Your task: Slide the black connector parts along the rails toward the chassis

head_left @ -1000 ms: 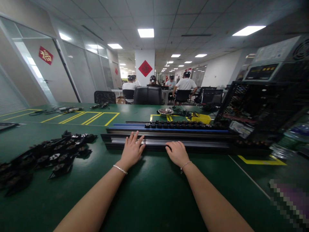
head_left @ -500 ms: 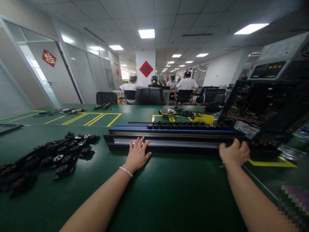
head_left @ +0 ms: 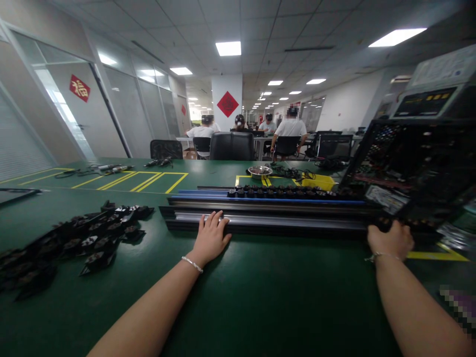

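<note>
**Rail held at two points, row of fitted parts incomplete**

While only the head view is supplied, the state of the work can be read from it fairly well. A long dark rail (head_left: pixel 267 223) is seen lying across the middle of the frame on the green table (head_left: pixel 260 297). The left hand (head_left: pixel 210 238) is laid flat on the rail's near edge towards its left end, fingers spread and pressing down, nothing pinched. The right hand (head_left: pixel 391 239) is found far to the right of the frame, at the rail's right end, fingers curled over the edge; whether anything small is gripped inside them cannot be told.

Behind this rail a second rail with a blue strip (head_left: pixel 260 198) is noted, carrying a row of small black parts (head_left: pixel 282 192) along its middle and right stretch; its left stretch is bare. On the rail under the hands no such row is visible, apart from some dark pieces near the right hand that are too blurred to identify. A large heap of loose black clips (head_left: pixel 74 238) is seen at the left of the frame, well apart from both hands.

It is judged that the work is at an early to middle stage: one rail partly fitted, the near rail only being positioned, and most clips not yet used.

At the upper right of the frame an open computer case (head_left: pixel 409 168) is observed, and a metal bowl (head_left: pixel 260 171) stands beyond the rails. Other people are seated at desks in the background.
</note>
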